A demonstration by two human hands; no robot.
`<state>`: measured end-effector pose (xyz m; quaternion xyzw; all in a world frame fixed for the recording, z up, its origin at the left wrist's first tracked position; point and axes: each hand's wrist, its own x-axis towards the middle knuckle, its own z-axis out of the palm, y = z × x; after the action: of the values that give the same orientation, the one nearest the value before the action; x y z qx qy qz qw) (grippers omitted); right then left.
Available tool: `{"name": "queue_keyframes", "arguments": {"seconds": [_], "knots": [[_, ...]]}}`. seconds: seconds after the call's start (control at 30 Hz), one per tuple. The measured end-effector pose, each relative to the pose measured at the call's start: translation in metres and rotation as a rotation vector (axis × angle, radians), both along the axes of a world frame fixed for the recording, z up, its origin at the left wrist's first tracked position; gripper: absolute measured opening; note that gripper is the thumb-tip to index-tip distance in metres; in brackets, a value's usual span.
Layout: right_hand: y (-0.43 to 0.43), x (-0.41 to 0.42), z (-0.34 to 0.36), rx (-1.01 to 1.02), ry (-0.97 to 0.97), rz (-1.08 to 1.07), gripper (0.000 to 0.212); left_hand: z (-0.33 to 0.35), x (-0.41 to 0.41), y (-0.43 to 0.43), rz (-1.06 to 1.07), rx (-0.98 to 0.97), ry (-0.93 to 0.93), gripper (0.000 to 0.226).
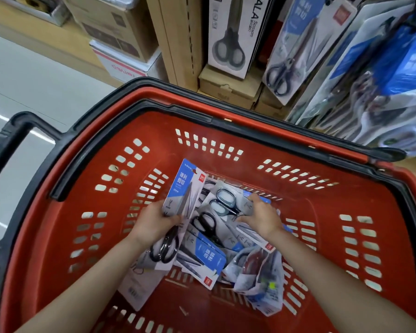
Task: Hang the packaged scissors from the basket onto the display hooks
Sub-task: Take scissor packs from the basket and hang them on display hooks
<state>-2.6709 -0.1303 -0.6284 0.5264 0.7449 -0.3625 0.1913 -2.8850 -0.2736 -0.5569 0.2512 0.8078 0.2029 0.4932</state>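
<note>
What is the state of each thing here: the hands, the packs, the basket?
left hand, grips blue-topped pack, raised above the pile
right hand, pinches grey-handled pack, lying on the pile
basket, holds many packs, carry handles down on rim
hanging packs, on the display, upper right

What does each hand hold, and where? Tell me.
Left hand grips a blue-topped scissors pack around its middle; right hand pinches a grey-handled pack at its blade end.

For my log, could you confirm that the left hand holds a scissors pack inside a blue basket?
Not quite: the basket is red, not blue, as the head view shows. The left hand does hold a scissors pack inside it.
</note>
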Motion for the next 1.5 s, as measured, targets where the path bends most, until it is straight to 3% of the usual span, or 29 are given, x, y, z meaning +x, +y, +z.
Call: {"name": "queue_keyframes", "arguments": {"seconds": [0.1, 0.23, 0.37, 0.5, 0.6, 0.77, 0.9, 1.0, 1.17, 1.27, 1.37, 1.43, 1.5], "knots": [[0.001, 0.000, 0.020, 0.043, -0.004, 0.080, 0.047, 0.002, 0.005, 0.000, 0.045, -0.018, -0.001, 0.019], [-0.004, 0.004, 0.053, 0.031, 0.123, -0.032, 0.031, 0.003, 0.014, -0.007, 0.115, -0.048, -0.124, 0.009], [-0.009, 0.010, 0.101, 0.046, 0.287, -0.015, 0.009, 0.005, 0.029, -0.010, -0.048, -0.065, -0.096, 0.012], [-0.010, 0.021, 0.151, 0.076, 0.513, -0.105, 0.028, 0.026, 0.050, -0.010, -0.091, -0.001, -0.184, 0.027], [-0.007, 0.027, 0.180, 0.006, 0.783, -0.302, 0.019, 0.042, 0.062, -0.010, -0.081, 0.046, -0.303, 0.015], [-0.006, 0.038, 0.210, -0.005, 1.066, -0.613, 0.030, 0.074, 0.084, -0.005, -0.007, 0.135, -0.431, 0.022], [-0.012, 0.046, 0.221, 0.023, 1.060, -0.827, 0.022, 0.085, 0.099, -0.004, 0.156, 0.269, -0.544, 0.036], [-0.020, 0.051, 0.224, -0.077, 1.036, -1.023, 0.021, 0.093, 0.117, -0.003, 0.285, 0.407, -0.577, 0.026], [-0.043, 0.060, 0.221, -0.202, 0.967, -1.138, 0.021, 0.105, 0.137, -0.007, 0.306, 0.540, -0.579, 0.035], [-0.048, 0.071, 0.221, -0.225, 0.895, -1.064, 0.018, 0.114, 0.133, -0.004, 0.269, 0.602, -0.415, 0.017], [-0.051, 0.090, 0.237, -0.345, 0.637, -0.689, 0.024, 0.132, 0.119, 0.001, 0.202, 0.679, -0.223, 0.012], [-0.050, 0.102, 0.245, -0.162, 0.561, -0.459, 0.023, 0.147, 0.111, 0.005, 0.146, 0.740, -0.147, 0.012], [-0.045, 0.109, 0.254, 0.292, 0.591, -0.265, 0.014, 0.164, 0.106, 0.010, 0.066, 0.781, -0.036, 0.011]]}}
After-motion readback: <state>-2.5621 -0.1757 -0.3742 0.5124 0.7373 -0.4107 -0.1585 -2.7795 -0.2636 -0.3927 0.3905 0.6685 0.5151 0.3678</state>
